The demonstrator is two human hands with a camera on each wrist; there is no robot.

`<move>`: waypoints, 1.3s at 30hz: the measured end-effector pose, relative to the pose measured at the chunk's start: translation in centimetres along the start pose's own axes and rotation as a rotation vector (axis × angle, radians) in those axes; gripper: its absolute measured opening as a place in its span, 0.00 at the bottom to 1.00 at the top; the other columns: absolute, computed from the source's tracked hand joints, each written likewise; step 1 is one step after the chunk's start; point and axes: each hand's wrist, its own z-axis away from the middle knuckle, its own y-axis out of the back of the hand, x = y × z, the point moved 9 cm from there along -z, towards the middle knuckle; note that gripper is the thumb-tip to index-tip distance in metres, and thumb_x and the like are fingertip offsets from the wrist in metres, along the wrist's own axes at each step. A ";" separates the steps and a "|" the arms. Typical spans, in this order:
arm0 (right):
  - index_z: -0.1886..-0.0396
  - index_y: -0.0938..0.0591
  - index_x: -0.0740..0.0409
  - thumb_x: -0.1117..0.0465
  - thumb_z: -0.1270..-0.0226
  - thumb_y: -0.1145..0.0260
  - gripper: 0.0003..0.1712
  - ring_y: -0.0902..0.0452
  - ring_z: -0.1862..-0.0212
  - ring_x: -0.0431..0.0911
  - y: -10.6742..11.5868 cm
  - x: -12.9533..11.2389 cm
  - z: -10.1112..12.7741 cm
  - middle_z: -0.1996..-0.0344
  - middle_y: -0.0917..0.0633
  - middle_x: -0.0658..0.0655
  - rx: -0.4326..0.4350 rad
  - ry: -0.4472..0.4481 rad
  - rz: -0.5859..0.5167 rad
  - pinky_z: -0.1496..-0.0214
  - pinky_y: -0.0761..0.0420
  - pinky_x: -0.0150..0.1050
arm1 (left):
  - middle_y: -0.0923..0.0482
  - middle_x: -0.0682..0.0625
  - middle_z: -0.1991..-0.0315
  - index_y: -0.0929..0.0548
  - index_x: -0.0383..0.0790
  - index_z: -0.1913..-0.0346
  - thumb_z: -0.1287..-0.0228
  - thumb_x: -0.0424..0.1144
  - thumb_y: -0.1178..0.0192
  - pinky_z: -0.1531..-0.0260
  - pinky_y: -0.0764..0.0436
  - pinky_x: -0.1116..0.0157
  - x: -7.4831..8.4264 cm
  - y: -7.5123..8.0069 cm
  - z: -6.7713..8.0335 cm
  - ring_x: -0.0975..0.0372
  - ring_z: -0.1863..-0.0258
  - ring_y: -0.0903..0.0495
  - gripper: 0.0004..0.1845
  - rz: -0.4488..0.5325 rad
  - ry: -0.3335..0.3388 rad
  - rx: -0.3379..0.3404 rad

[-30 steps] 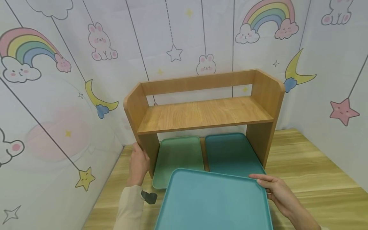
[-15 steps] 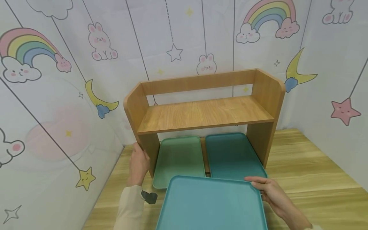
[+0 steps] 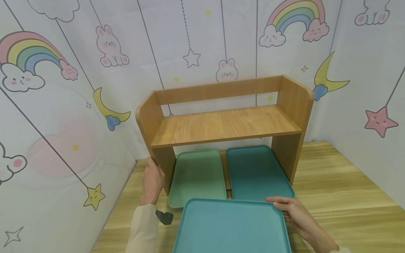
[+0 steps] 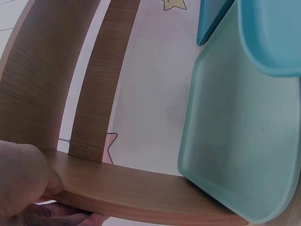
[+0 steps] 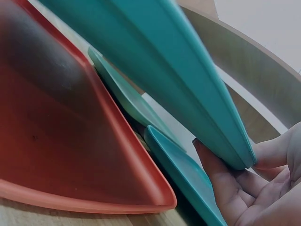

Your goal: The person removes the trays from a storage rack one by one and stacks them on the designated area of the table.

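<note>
My left hand grips the edge of the left side panel of a wooden desktop shelf; the left wrist view shows its thumb on one face and fingers on the other. With thumb and fingers, my right hand pinches the far right corner of a light blue tray, whose near part is out of the head view. Under the shelf lie a green tray at left and a darker teal tray at right. In the right wrist view a red tray lies below the raised blue one.
A wood-patterned table carries the shelf and extends to its right. White cloth walls printed with rabbits, rainbows and stars stand behind and at both sides. A small dark patch sits by the left sleeve.
The light blue tray has moved toward me with my right hand, which also shifted a little left. More of the teal tray shows. My left hand stays on the shelf panel.
</note>
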 end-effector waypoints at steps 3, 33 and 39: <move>0.38 0.25 0.59 0.52 0.29 0.43 0.25 0.21 0.59 0.41 -0.2 0.2 -0.1 0.47 0.23 0.50 -0.011 -0.004 -0.007 0.55 0.20 0.41 | 0.27 0.25 0.52 0.39 0.27 0.47 0.29 0.33 0.58 0.59 0.25 0.41 0.0 0.0 0.0 0.34 0.54 0.23 0.13 -0.001 0.000 -0.002; 0.41 0.22 0.60 0.53 0.31 0.42 0.24 0.19 0.59 0.41 -1.4 1.5 -1.1 0.52 0.18 0.48 -0.051 -0.032 -0.027 0.57 0.19 0.40 | 0.27 0.27 0.50 0.38 0.27 0.47 0.29 0.32 0.58 0.57 0.24 0.44 0.3 0.0 0.1 0.37 0.53 0.22 0.13 -0.008 -0.034 -0.011; 0.40 0.23 0.62 0.54 0.30 0.42 0.24 0.18 0.56 0.44 -1.4 1.9 -1.4 0.49 0.19 0.50 -0.061 -0.037 -0.043 0.55 0.19 0.42 | 0.26 0.27 0.51 0.38 0.27 0.47 0.29 0.32 0.58 0.58 0.24 0.44 0.2 0.1 0.1 0.37 0.54 0.22 0.13 -0.005 -0.031 -0.001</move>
